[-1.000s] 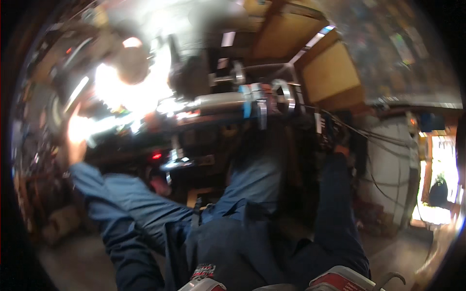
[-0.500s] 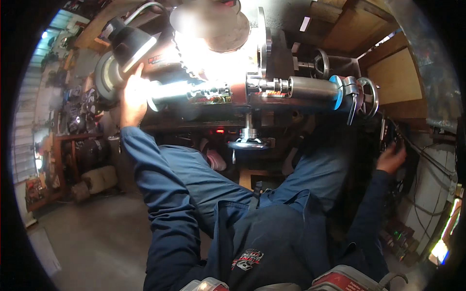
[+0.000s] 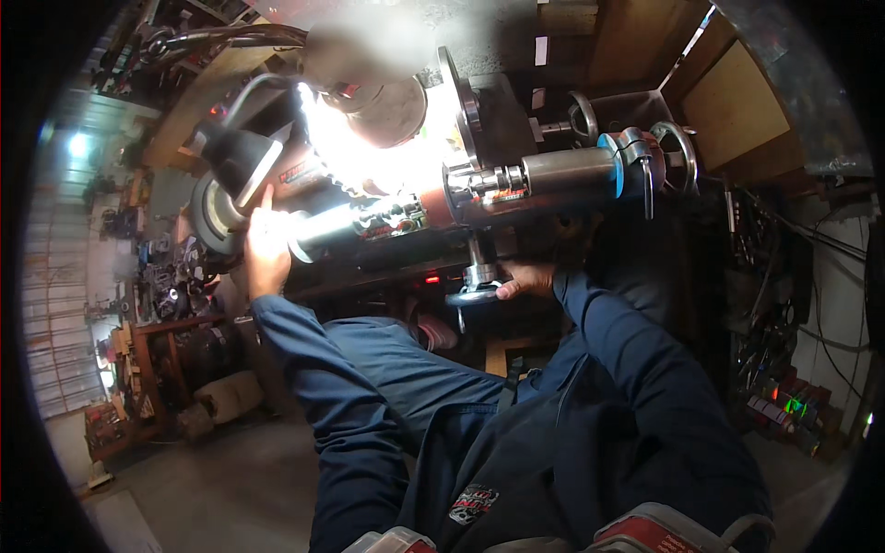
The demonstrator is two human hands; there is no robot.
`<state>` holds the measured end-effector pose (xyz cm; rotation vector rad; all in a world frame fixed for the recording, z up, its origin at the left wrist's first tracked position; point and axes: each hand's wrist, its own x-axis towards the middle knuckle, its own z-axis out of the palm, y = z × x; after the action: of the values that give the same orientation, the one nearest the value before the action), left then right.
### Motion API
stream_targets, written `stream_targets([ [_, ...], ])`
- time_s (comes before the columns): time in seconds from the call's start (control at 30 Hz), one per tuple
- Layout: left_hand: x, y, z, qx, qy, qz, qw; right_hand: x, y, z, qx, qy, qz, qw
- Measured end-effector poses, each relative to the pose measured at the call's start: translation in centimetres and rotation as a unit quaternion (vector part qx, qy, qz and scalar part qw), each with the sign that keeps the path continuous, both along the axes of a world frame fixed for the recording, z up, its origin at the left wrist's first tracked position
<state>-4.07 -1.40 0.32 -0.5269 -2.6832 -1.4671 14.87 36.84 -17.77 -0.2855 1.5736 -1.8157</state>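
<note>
My left hand [image 3: 266, 251] is at the left end of a bench machine, beside a round flange on its bright metal cylinder [image 3: 327, 229]. Its index finger stretches up toward the black lamp shade [image 3: 241, 164]; the other fingers are mostly hidden. My right hand [image 3: 529, 278] grips the rim of a small metal handwheel [image 3: 472, 298] below the machine's middle, thumb over the edge. Above it, a shiny stepped shaft [image 3: 493, 183] lies in line between the left cylinder and a grey cylinder [image 3: 570, 175] with a blue ring. Strong glare washes out the large round wheel [image 3: 392, 111] behind.
Another handwheel [image 3: 680, 157] and a clamp lever [image 3: 648, 189] stand at the machine's right end. Wooden panels [image 3: 728, 101] rise at the back right. Shelves of parts [image 3: 152, 359] are on the left, and cables [image 3: 816, 221] hang on the right.
My right hand has moved in from the far right, beside the hanging tools, and taken hold of the small handwheel. My left hand stays by the cylinder's left end. The view has turned slightly.
</note>
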Motion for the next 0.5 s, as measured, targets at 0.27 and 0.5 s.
stream_targets([
  [0.27, 0.2, 0.1, 0.0, 0.025, -0.007, 0.014, 1.0, 1.1, -2.2, 0.8, -0.068, -0.091, -0.115, 0.987],
  [0.5, 0.6, 0.9, 0.8, 0.027, -0.014, 0.023, 0.999, 0.7, -3.4, 2.8, 0.009, -0.105, -0.148, 0.983],
])
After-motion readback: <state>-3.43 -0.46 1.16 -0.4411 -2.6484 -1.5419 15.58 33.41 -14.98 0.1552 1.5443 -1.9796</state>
